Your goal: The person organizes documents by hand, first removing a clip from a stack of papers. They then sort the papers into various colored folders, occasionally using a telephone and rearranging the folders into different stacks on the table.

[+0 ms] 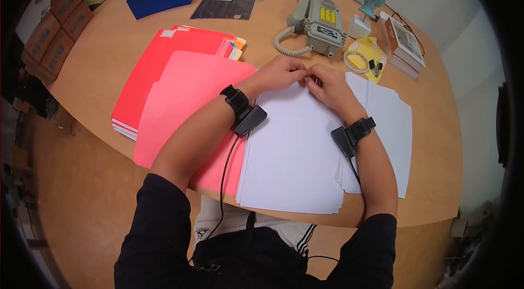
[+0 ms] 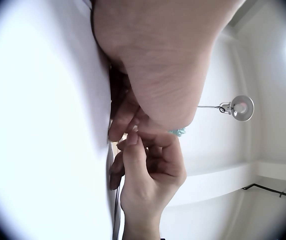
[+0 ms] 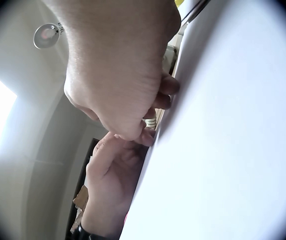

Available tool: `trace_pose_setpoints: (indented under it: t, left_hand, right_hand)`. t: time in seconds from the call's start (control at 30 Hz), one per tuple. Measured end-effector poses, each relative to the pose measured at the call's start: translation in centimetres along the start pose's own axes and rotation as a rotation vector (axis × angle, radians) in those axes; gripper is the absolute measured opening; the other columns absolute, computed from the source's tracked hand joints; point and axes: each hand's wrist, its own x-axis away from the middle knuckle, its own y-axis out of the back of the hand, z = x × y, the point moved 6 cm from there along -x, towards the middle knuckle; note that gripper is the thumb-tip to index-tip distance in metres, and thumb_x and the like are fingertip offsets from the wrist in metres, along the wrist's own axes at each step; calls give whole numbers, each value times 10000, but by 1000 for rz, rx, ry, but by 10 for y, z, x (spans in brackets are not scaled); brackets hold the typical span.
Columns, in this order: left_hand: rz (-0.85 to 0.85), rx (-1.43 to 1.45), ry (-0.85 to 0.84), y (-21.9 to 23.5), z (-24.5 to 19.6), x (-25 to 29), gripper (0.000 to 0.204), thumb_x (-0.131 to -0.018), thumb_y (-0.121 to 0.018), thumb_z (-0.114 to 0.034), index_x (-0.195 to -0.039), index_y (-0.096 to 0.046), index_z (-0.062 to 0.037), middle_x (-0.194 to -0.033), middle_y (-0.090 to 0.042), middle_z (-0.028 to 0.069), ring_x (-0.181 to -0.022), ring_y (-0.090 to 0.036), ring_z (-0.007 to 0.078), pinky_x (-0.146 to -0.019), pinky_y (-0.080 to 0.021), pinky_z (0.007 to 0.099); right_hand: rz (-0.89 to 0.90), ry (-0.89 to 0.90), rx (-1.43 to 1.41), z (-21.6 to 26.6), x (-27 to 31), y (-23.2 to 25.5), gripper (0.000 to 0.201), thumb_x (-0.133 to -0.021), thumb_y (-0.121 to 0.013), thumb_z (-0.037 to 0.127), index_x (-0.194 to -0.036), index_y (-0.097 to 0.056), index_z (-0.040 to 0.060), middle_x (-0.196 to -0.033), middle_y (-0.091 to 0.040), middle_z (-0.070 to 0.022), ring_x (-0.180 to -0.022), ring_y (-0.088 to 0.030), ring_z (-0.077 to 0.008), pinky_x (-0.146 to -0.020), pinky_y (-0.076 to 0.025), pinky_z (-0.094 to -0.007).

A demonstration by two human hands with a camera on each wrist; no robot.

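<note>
White paper, a rectangular stack of loose sheets (image 1: 295,152), runs from near the rim of the brown wooden table (image 1: 434,180) up beneath both hands. And now the action: left hand (image 1: 279,73) and right hand (image 1: 330,90) are together at the stack's far edge, fingers curled, tips meeting. Pinching something small or a sheet's edge? I can't tell. Best handled, I'd judge, with light fingertips, palms off the top sheet, the edge square; a tug bodyward could spill sheets over the rim.

Tight on the flanks: smooth pink paper folder (image 1: 194,87) left of the left hand, fanned white sheets (image 1: 396,125) right of the right. Just beyond the fingertips, the coiled cord of the grey-green, yellow-keyed telephone (image 1: 322,27) limits forward reach. Bare wood opens ahead-left of the left hand, short of the flat black sheet (image 1: 218,8).
</note>
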Motion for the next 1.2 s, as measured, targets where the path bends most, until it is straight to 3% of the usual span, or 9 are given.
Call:
trace_pose_setpoints:
  t: [0.17,0.43,0.53,0.6,0.7,0.8,0.93,1.03,1.2]
  left_hand:
    - [57,-10,-5,-1,-3,0,190,-958,-575,-128,-991,-678,29,-899,-725,75,-842,-661,124,-784,-511,279]
    - [-66,-127,-87,2,-14,4,174,-896,-604,-149,-906,-691,1,-771,-725,91,-723,-688,169,-703,-527,316]
    - [-74,-198,-78,3,-16,4,179,-919,-602,-143,-937,-689,11,-818,-729,87,-765,-675,139,-716,-521,295]
    - [-72,-225,-84,3,-18,4,181,-916,-610,-149,-934,-691,11,-816,-729,88,-764,-677,145,-715,-522,296]
    - [-72,-270,-108,3,-20,4,186,-912,-622,-159,-932,-694,11,-813,-729,88,-762,-680,153,-714,-522,296]
    - [-80,-256,-126,2,-20,5,191,-909,-629,-168,-933,-696,9,-812,-728,86,-758,-677,152,-714,-521,296]
    - [-127,-204,-106,2,-19,4,197,-883,-626,-186,-863,-696,-3,-761,-720,107,-700,-690,222,-691,-529,344]
    - [-87,-189,-67,2,-17,4,202,-920,-621,-186,-924,-693,3,-803,-724,70,-737,-646,115,-695,-506,287]
    - [-91,-170,-76,3,-20,7,219,-915,-608,-199,-884,-682,5,-767,-714,82,-703,-648,152,-676,-499,302]
  right_hand:
    - [-8,-24,-28,-2,1,-1,70,-878,-615,58,-911,-638,1,-846,-674,-132,-734,-654,-277,-678,-514,-365]
    - [-39,-124,-40,-8,-1,0,102,-895,-607,88,-911,-640,-8,-778,-665,-156,-711,-650,-280,-651,-500,-366]
    - [-51,-126,-61,-17,0,-3,125,-894,-608,103,-898,-629,-20,-776,-657,-187,-704,-638,-334,-651,-496,-403]
    - [-104,25,52,-11,-1,-1,145,-885,-611,118,-886,-627,-26,-779,-649,-214,-707,-621,-388,-654,-493,-435]
    - [-61,-35,49,-11,0,0,139,-866,-609,107,-877,-629,-29,-782,-638,-234,-726,-609,-418,-664,-493,-454]
    - [-34,-32,83,-14,0,-1,124,-872,-611,95,-898,-645,-21,-762,-658,-192,-669,-632,-322,-627,-497,-384]
    - [-67,7,115,-10,-1,5,131,-855,-608,100,-888,-638,-23,-759,-655,-190,-646,-622,-331,-615,-493,-392]
    - [-149,-143,62,-11,-4,22,152,-828,-595,119,-823,-618,-30,-758,-636,-237,-718,-616,-415,-658,-492,-458]
    - [-189,-222,369,-33,-4,66,192,-800,-608,156,-822,-647,-31,-752,-649,-240,-706,-633,-405,-654,-504,-459]
